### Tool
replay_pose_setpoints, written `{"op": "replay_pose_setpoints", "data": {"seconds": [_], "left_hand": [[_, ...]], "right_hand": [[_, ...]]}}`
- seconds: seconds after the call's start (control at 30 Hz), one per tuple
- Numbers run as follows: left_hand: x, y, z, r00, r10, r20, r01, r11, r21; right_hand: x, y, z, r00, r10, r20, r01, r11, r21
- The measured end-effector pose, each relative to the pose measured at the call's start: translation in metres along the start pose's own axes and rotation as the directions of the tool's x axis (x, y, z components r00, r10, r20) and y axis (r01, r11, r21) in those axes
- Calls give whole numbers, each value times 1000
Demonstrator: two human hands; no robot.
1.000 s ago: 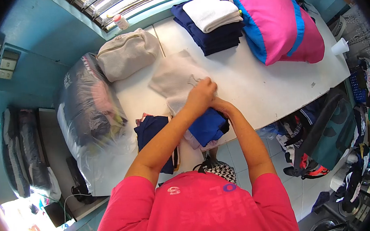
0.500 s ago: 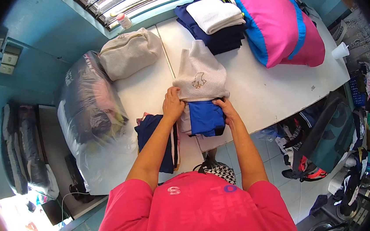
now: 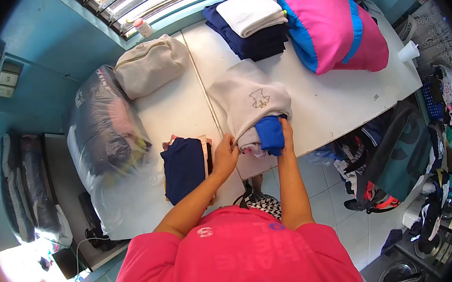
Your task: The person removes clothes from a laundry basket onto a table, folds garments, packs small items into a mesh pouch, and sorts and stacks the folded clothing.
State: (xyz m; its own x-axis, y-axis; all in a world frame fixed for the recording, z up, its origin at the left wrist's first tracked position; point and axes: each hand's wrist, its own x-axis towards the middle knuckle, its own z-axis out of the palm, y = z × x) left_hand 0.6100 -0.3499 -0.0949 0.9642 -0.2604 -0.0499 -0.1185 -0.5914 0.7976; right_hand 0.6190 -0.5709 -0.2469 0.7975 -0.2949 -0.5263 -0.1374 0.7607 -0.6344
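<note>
A beige fabric pouch (image 3: pixel 246 93) with a bear outline stitched on it lies in front of me on the white table (image 3: pixel 162 114). Blue folded cloth (image 3: pixel 269 135) sticks partly out of its near opening, with paler cloth beside it; how far the cloth reaches inside is hidden. At the opening's left corner, my left hand (image 3: pixel 227 151) is closed on the pouch's edge. My right hand (image 3: pixel 286 135) grips the blue cloth at the right side of the opening, its fingertips partly covered. Left of my left hand lies a stack of folded clothes (image 3: pixel 184 169), navy on top.
A filled beige pouch (image 3: pixel 150 66) and a clear plastic bag of clothes (image 3: pixel 108 135) stand on the left. Folded navy clothes (image 3: pixel 252 42) under a white cloth (image 3: pixel 250 14), a pink and blue bag (image 3: pixel 328 24) and a white cup (image 3: pixel 408 51) sit toward the back and right.
The blue cloth has gone further into the pouch, and less of it shows. Both hands and the pouch's opening have shifted; my left hand moved right and nearer to me.
</note>
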Motion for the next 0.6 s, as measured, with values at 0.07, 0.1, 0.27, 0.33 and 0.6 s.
{"op": "replay_pose_setpoints", "data": {"seconds": [0.07, 0.1, 0.27, 0.33, 0.6], "left_hand": [[-1, 2, 2, 951, -302, -72, 280, 934, -220], [-1, -6, 5, 950, -305, -68, 284, 933, -219], [26, -52, 21, 947, -306, -101, 267, 920, -287], [28, -59, 31, 942, -288, -170, 210, 904, -371], [26, -31, 13, 900, -434, -39, 381, 828, -412]], "right_hand": [[-30, -28, 52, 986, -167, 5, 166, 980, -111], [-48, -37, 69, 948, -318, 21, 314, 922, -227], [-69, -61, 98, 786, -617, 32, 163, 157, -974], [-87, -69, 103, 718, -669, 191, 345, 104, -933], [-127, -35, 102, 352, -13, 936, 733, -618, -284]]}}
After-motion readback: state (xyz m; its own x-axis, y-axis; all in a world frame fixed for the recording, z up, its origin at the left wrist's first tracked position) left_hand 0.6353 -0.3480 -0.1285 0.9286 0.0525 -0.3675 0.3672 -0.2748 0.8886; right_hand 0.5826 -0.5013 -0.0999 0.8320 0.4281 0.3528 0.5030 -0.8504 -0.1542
